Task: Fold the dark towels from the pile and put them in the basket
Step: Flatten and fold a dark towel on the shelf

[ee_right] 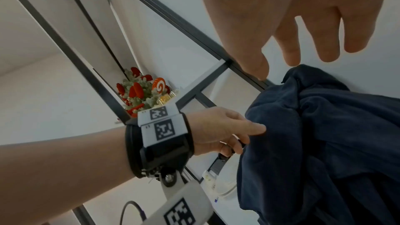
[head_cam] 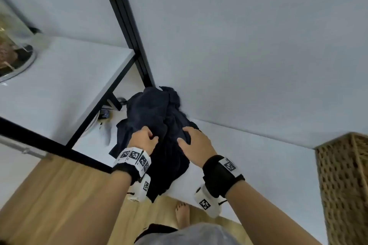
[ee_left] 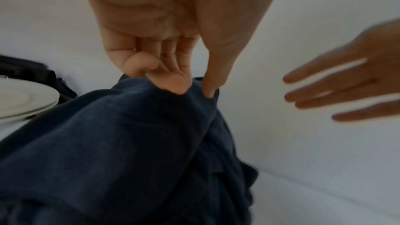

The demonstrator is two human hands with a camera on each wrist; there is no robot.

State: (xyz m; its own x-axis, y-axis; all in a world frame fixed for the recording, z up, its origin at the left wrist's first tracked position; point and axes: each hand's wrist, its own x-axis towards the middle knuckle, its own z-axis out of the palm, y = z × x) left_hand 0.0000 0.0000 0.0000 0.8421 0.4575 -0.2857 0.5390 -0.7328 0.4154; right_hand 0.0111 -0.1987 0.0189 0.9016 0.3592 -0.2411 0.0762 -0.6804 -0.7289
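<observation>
A heap of dark navy towels (head_cam: 159, 123) lies on a white table (head_cam: 258, 157) against the wall, one part hanging over the front edge. My left hand (head_cam: 144, 138) pinches a fold of a dark towel (ee_left: 129, 134) between thumb and fingers (ee_left: 173, 83). My right hand (head_cam: 194, 143) is over the right side of the heap with its fingers (ee_right: 290, 47) straight and spread just above the cloth (ee_right: 324, 126), holding nothing. A woven wicker basket (head_cam: 344, 181) stands at the right edge of the head view.
A black-framed white shelf unit (head_cam: 79, 77) stands left of the heap, with a glass-domed ornament (head_cam: 12, 45) on it. A white plate (ee_left: 23, 102) sits beside the towels. Red-and-white decoration (ee_right: 140, 91) sits on a shelf. Wooden floor (head_cam: 49, 195) and a bare foot (head_cam: 182, 215) show below.
</observation>
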